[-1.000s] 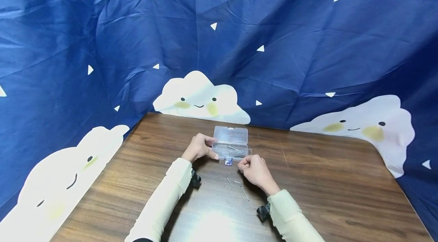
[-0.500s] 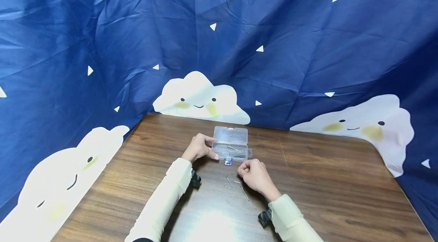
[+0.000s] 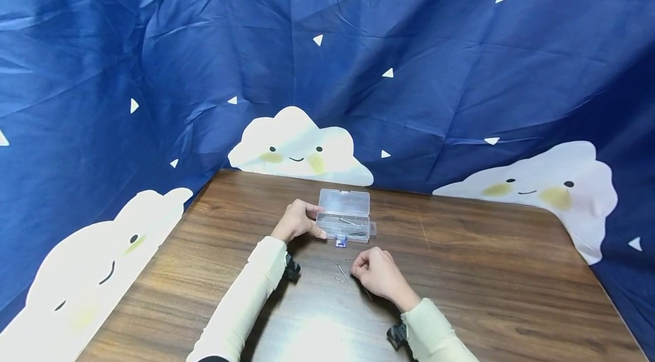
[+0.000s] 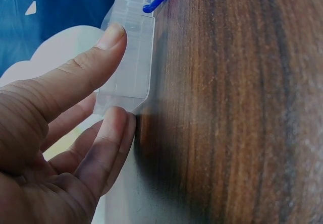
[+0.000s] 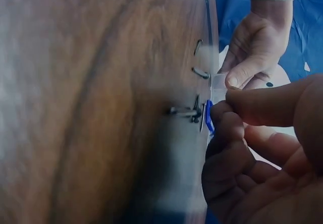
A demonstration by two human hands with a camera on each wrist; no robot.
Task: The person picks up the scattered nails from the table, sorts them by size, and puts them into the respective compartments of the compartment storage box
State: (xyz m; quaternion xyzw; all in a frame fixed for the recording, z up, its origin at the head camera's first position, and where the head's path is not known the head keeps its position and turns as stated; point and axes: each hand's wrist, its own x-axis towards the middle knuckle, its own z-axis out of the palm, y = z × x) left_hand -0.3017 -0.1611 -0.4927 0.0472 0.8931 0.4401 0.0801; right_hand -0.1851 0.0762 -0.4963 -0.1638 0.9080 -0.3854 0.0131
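Note:
A clear plastic box stands on the table with its lid raised and a blue latch at the front. Thin metal pieces like nails lie inside. My left hand grips the box's left end; the left wrist view has the thumb against its front wall. Over the table in front of the box is my right hand, fingers curled and thumb close to the forefinger. Nothing shows between them in the right wrist view. Several loose nail-like pieces lie beside it, one partly hidden beneath.
The brown wooden table reaches back to a blue cloth with white clouds and triangles. A small clear tab juts from the box's right side. Light glares on the tabletop near the front.
My right hand has drawn back from the box's front right corner toward me, over the loose metal pieces, covering some. My left hand and the box have stayed put.

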